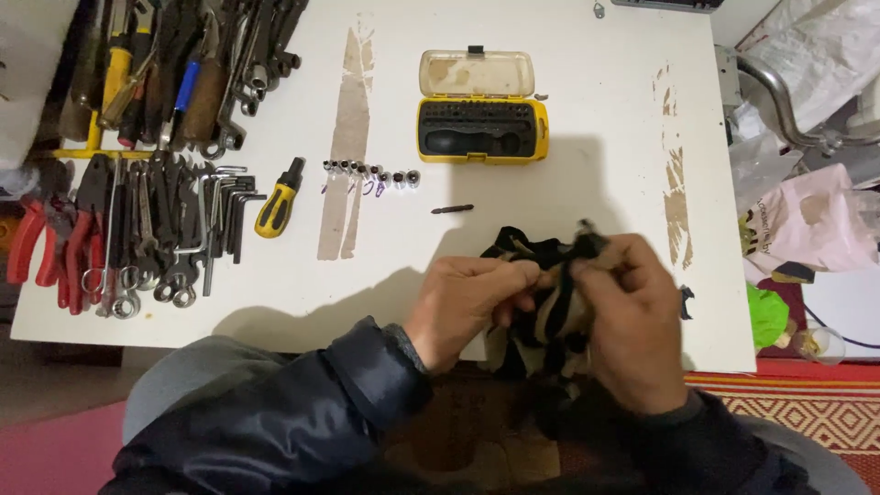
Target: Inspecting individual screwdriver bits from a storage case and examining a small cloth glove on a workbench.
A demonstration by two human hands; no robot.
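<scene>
White tabletop (568, 174), seen from above, with strips of worn brown tape residue running across it and a red patterned rug at lower right. Both hands meet at the near edge of the table. The left hand (467, 307) is closed, its fingers pinching the left side of a crumpled black-and-beige striped cloth (541, 316). The right hand (632, 321) is likewise closed, gripping the right side of the same cloth, with what looks like a small dark metal piece (589, 240) showing just above its fingertips; its kind cannot be told. The cloth lies bunched between the two hands, partly over the table edge. Beyond it rests a single dark screwdriver bit (453, 209). Farther back stands an open yellow plastic bit case (482, 126) with a clear hinged lid. To its left sit a row of small metal sockets (371, 174) and a stubby yellow-and-black screwdriver (278, 200). Along the left edge lie hex keys, spanners (174, 238) and red-handled pliers (41, 243).
</scene>
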